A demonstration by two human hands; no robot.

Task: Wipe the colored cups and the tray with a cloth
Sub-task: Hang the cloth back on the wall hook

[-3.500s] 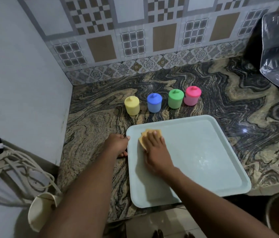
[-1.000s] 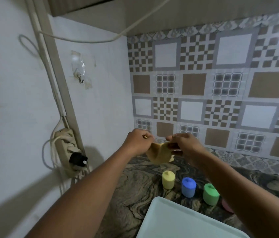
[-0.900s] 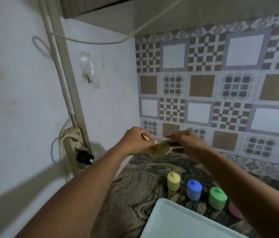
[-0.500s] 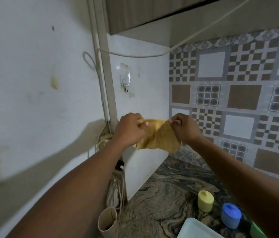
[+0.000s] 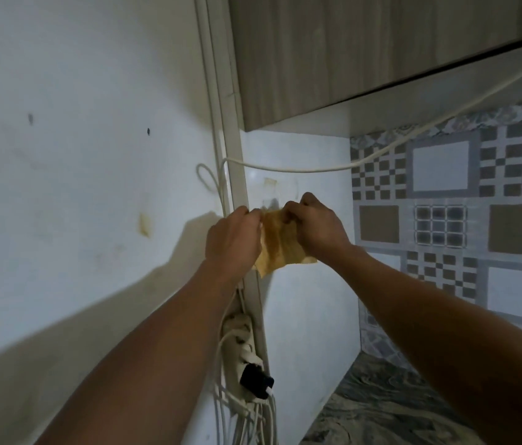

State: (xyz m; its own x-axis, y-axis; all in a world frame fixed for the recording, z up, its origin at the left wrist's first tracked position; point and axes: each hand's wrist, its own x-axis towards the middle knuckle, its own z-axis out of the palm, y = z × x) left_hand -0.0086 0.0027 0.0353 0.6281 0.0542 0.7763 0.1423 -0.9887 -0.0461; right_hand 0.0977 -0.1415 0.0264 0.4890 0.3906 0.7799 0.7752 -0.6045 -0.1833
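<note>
A yellow cloth [image 5: 280, 244] hangs between my two hands, raised high in front of the white side wall. My left hand [image 5: 233, 240] pinches its upper left edge and my right hand [image 5: 316, 228] pinches its upper right edge, close together. Right behind the cloth's top, a clear stick-on hook [image 5: 272, 200] is partly visible on the wall. The colored cups and the tray are out of view.
A power strip [image 5: 240, 351] with a black plug [image 5: 256, 382] and white cables hangs on the wall below my hands. A white cable [image 5: 317, 168] runs under the wooden cabinet [image 5: 349, 53]. The marbled counter [image 5: 375, 409] shows at the lower right.
Both hands have carried the cloth up toward the wall hook and drawn closer together. My view has tilted up and left, so the cups and tray have dropped out of sight.
</note>
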